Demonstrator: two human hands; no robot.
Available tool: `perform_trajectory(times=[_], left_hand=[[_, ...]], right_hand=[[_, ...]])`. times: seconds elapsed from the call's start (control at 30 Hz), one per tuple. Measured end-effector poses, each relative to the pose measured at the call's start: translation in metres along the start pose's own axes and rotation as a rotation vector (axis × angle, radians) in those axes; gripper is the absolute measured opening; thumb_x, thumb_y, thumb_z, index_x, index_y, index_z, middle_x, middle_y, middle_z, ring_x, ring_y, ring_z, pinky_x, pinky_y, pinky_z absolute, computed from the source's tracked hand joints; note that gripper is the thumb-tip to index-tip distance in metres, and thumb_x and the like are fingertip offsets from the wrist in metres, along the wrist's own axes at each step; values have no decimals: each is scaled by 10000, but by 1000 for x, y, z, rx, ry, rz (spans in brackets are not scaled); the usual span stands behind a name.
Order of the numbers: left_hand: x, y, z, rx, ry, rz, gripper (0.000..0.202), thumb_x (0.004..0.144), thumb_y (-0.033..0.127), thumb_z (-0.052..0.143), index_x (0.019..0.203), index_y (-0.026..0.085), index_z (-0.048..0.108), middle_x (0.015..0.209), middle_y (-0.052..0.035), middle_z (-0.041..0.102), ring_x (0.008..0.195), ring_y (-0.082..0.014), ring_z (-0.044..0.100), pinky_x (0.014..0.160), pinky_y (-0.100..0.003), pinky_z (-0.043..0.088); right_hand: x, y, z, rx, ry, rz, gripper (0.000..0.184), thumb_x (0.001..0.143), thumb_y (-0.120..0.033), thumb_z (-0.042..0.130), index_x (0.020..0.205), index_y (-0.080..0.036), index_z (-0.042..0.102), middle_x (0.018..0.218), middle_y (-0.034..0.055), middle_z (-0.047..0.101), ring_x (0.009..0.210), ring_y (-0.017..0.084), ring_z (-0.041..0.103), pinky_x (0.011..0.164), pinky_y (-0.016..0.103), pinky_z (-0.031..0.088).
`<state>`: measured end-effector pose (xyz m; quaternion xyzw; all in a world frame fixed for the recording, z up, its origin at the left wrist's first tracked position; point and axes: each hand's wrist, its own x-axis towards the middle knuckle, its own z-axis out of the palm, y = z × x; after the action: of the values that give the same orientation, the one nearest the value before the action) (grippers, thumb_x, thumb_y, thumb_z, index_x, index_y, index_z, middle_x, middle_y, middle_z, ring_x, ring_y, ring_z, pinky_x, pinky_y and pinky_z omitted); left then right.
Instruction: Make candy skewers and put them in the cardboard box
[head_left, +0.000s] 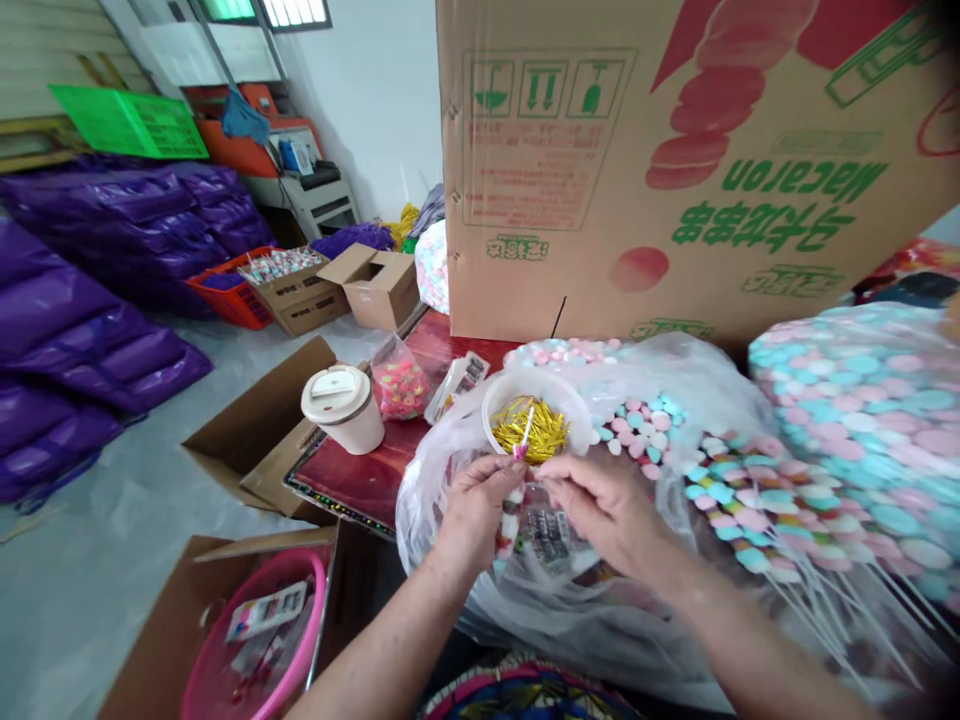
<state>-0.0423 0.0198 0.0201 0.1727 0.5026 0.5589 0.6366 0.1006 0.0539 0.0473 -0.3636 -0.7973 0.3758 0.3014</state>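
My left hand (472, 510) is closed around the neck of a wrapped marshmallow skewer (508, 525). Its white stick points up above a pink gathered neck, and the clear wrapped part hangs below my fingers. Close beside that neck, my right hand (619, 515) has thumb and fingers pinched together; whatever sits between them is too small to make out. Just beyond both hands stands a white plastic bowl (489, 410) holding gold twist ties (551, 432). Printed clear wrappers (549, 535) lie under my hands on a plastic bag (427, 495).
Loose marshmallows (641, 430) and several marshmallow skewers (780, 500) lie to the right, near a full bag of marshmallows (877, 400). A large carton (570, 260) stands behind. Leftward are a lidded cup (349, 415), a bag of pink pieces (401, 385) and a pink basin (319, 600) in a box.
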Motion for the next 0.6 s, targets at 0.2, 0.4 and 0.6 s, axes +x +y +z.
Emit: perform_trajectory(times=[0.2, 0.4, 0.6], left_hand=[[-7, -16, 15, 138, -64, 75, 140, 674, 267, 629, 601, 148, 620, 508, 36, 538, 428, -61, 439, 454, -188, 357], [-11, -26, 6, 292, -248, 244, 170, 764, 299, 642, 676, 160, 683, 691, 0, 614, 668, -100, 530, 670, -203, 434], [-15, -28, 14, 253, -162, 233, 220, 703, 387, 705, 686, 168, 692, 654, 0, 608, 610, -106, 511, 615, -216, 437]], right_hand=[[-19, 9, 14, 0, 135, -123, 427, 900, -146, 387, 1285, -194, 565, 972, 84, 693, 925, 175, 643, 858, 328, 504], [-31, 13, 4, -108, 134, 34, 587, 873, -170, 398, 1457, -170, 339, 705, 40, 646, 629, 168, 606, 640, 300, 519], [-35, 17, 17, -142, 269, 49, 626, 850, -162, 398, 1467, -149, 288, 603, 24, 601, 512, 174, 549, 541, 290, 482]])
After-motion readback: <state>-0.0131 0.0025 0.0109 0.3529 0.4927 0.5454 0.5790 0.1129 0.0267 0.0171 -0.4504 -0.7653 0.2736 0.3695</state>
